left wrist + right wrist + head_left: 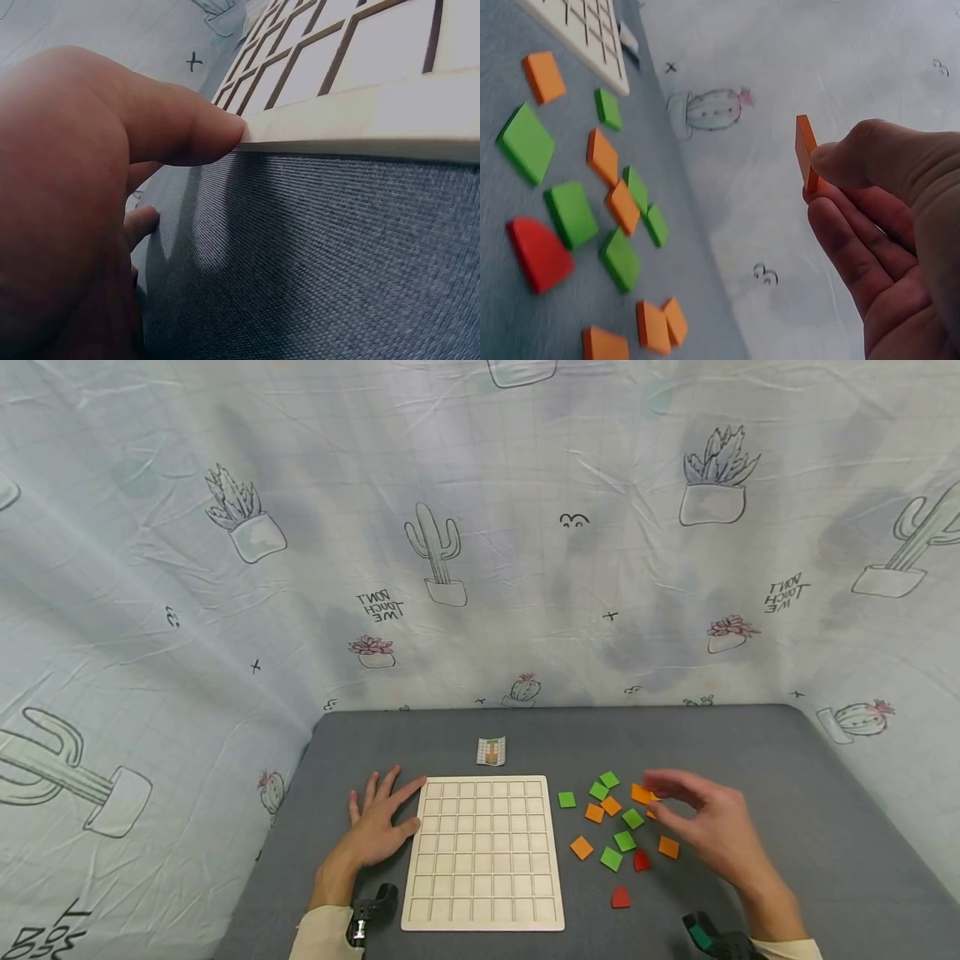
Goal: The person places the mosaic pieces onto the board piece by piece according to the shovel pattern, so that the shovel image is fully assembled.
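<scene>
A pale wooden board with a grid of square recesses lies flat on the grey table. My left hand rests beside it, fingers spread, with the thumb touching the board's left edge; the left wrist view shows the thumb tip against the rim. On the right, my right hand is above the loose tiles and pinches an orange square tile between thumb and fingers. Beneath and around that hand lie orange tiles, green tiles and two red rounded-edge pieces.
A small printed card with a grid picture lies beyond the board's far edge. Cactus-printed white cloth hangs behind the table and along its sides. Several loose tiles lie between the board and my right hand.
</scene>
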The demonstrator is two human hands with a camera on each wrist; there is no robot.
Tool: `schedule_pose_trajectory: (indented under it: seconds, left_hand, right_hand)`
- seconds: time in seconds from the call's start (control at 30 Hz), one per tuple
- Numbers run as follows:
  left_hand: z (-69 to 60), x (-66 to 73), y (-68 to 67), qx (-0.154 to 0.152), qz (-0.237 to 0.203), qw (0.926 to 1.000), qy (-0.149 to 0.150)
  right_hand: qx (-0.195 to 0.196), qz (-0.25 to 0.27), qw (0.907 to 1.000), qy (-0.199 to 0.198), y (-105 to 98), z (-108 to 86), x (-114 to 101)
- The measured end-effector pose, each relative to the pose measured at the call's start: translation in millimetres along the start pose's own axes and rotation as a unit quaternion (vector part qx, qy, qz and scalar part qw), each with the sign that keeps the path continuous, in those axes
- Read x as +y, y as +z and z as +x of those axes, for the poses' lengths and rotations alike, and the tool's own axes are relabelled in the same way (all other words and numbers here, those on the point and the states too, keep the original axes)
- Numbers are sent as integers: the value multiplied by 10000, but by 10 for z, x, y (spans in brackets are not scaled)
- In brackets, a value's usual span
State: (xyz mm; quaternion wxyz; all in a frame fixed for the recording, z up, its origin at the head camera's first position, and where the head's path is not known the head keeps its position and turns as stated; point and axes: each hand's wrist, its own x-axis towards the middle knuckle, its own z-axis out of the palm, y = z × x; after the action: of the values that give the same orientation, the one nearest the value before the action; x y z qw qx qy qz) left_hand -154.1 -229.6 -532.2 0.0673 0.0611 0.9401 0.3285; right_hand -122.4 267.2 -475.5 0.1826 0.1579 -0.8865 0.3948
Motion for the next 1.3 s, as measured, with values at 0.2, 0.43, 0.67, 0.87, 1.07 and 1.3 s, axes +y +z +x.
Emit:
schedule_pose_trajectory:
  seconds: [0.2, 0.43, 0.67, 0.87, 1.07, 1.3]
  left_hand:
    - [15, -25, 13, 13, -23, 10000, 21]
    - [10, -20, 13, 9, -1, 10000, 30]
    - [18, -23, 20, 36, 13, 10000, 24]
    - [6, -12, 14, 49, -12, 10000, 5]
    - [7, -15, 8, 13, -37, 10000, -2]
    - [23, -51, 22, -57, 4, 10000, -13]
  right_hand:
    - [-138, 35, 9997, -220, 74, 133, -106]
    - [-299, 182, 9988, -329, 182, 294, -214]
    - [-399, 500, 9967, -501, 323, 400, -318]
    - [-511, 531, 9965, -392, 448, 469, -363]
    - [-650, 560, 9953, -454, 561, 522, -415]
    - [-835, 666, 9931, -489, 671, 591, -512]
